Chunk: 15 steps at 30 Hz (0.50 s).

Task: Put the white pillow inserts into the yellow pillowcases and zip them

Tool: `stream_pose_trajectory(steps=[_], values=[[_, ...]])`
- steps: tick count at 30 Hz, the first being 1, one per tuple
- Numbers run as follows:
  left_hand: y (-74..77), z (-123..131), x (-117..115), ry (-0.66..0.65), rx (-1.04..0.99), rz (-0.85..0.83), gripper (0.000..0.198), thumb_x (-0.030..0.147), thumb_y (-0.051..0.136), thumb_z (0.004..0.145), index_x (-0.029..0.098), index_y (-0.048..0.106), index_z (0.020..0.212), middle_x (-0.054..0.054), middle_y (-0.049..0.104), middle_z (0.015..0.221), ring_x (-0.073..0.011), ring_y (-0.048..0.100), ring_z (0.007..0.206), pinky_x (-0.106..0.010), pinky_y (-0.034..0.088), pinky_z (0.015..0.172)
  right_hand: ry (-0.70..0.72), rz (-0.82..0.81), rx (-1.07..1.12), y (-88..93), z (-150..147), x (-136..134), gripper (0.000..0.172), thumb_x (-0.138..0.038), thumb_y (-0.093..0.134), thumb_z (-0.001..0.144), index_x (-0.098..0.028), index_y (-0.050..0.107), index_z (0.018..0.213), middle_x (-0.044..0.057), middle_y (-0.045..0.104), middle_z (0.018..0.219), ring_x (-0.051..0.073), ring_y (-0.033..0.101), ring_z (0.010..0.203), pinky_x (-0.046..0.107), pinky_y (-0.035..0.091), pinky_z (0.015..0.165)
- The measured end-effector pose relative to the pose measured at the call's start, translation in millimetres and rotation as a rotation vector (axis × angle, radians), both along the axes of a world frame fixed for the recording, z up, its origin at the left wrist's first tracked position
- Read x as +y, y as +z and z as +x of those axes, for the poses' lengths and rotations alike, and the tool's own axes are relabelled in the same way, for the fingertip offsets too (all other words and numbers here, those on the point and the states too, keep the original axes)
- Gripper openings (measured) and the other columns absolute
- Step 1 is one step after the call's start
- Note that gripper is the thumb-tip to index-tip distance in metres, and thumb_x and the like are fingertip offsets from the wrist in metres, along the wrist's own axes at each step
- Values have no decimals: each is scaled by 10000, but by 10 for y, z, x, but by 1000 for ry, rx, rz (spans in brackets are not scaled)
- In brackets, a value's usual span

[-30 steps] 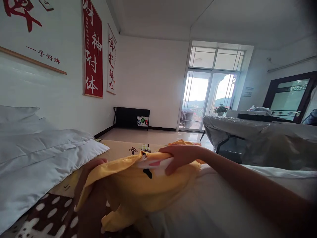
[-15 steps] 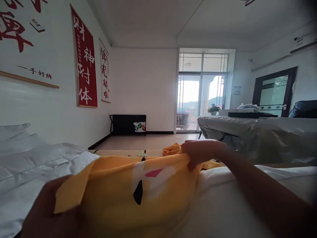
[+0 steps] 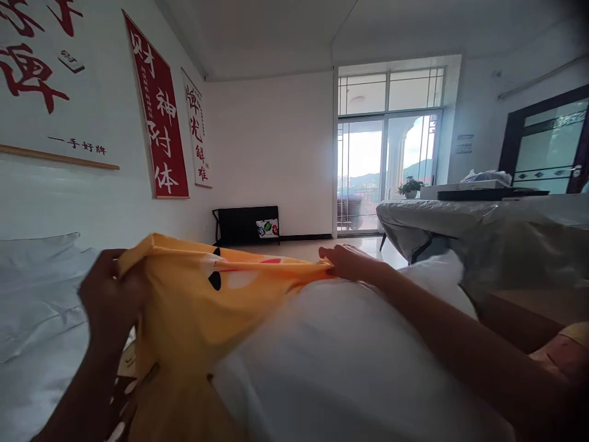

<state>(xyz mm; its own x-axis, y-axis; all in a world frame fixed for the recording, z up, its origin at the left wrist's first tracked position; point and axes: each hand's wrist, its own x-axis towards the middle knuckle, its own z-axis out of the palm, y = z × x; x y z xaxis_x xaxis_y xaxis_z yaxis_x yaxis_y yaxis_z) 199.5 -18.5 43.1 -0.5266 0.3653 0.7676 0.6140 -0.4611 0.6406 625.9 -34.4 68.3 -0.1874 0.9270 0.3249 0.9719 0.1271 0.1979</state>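
An orange-yellow pillowcase with a printed black, white and pink pattern stretches between my hands. My left hand is closed around its left upper corner, fingers wrapped over the fabric. At the other end, my right hand grips the case's upper right edge. A plump white pillow lies below and to the right, under my right forearm, and the yellow cloth covers its left part. How far the pillow reaches inside the case is hidden.
White pillows are stacked on the left. A plastic-covered table stands at right, bearing a potted plant and boxes. A brown surface shows at lower right. A folded black frame leans by the far wall.
Both hands have risen with the pillowcase, the left one most, pulling its upper edge higher. More of the white pillow now shows. My view has shifted a little.
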Motion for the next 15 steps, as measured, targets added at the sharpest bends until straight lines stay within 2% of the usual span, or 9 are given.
stream_pose_trajectory(steps=[2, 4, 5, 7, 8, 9, 11, 13, 15], values=[[-114, -62, 320, 62, 113, -167, 260, 432, 597, 713, 190, 604, 807, 44, 518, 602, -125, 488, 571, -221, 337, 537, 102, 13, 87, -153, -82, -149, 338, -359, 509, 834, -173, 584, 1106, 108, 669, 904, 247, 610, 833, 354, 413, 739], [-331, -39, 575, 60, 189, -233, 257, 383, 588, 719, 161, 612, 846, -4, 563, 672, -186, 539, 656, -270, 379, 589, 268, 42, 193, -414, -193, -341, 422, -443, 436, 884, -214, 534, 1226, 114, 634, 1117, 260, 570, 1033, 423, 384, 896], [-471, 33, 644, 82, 217, -224, 277, 352, 573, 730, 142, 610, 906, -48, 590, 759, -236, 558, 755, -313, 401, 640, 363, 22, 227, -586, -250, -424, 469, -480, 416, 890, -244, 489, 1289, 112, 572, 1243, 268, 507, 1150, 454, 341, 966], [-790, 315, 638, 84, 331, -157, 345, 308, 520, 776, 117, 565, 1060, -141, 585, 1014, -311, 514, 1015, -400, 401, 801, 535, -174, 184, -974, -342, -506, 631, -547, 508, 819, -284, 392, 1381, 123, 434, 1399, 311, 363, 1297, 527, 243, 1044], [-958, 512, 569, -6, 497, -82, 322, 304, 472, 818, 110, 556, 1061, -166, 577, 1054, -309, 502, 1050, -417, 388, 856, 546, -257, 168, -1163, -372, -497, 723, -570, 554, 772, -272, 363, 1403, 151, 357, 1447, 351, 280, 1341, 572, 201, 1053], [-1121, 725, 470, -213, 724, -40, 261, 272, 411, 858, 136, 568, 1016, -145, 593, 1031, -266, 527, 1015, -392, 387, 879, 520, -330, 154, -1328, -390, -460, 835, -585, 592, 729, -229, 315, 1431, 190, 284, 1475, 386, 211, 1362, 605, 168, 1054], [-1403, 1131, 245, -659, 1175, -147, 257, 208, 346, 897, 225, 574, 1015, -60, 609, 1057, -189, 533, 1030, -342, 350, 948, 412, -362, 155, -1561, -395, -355, 906, -549, 631, 704, -163, 281, 1444, 234, 207, 1490, 404, 150, 1374, 618, 153, 1058], [-1580, 1410, 81, -831, 1328, -296, 218, 253, 437, 877, 260, 556, 1060, -25, 603, 1072, -175, 531, 1018, -336, 340, 954, 325, -255, 166, -1683, -368, -298, 759, -436, 583, 779, -147, 317, 1429, 223, 217, 1490, 367, 181, 1377, 596, 170, 1070], [-1632, 1527, 34, -845, 1304, -421, 241, 297, 490, 855, 267, 538, 1090, -16, 587, 1093, -184, 522, 1023, -358, 334, 953, 352, -146, 144, -1787, -327, -350, 638, -355, 524, 821, -183, 355, 1412, 181, 281, 1479, 335, 242, 1365, 582, 211, 1067]])
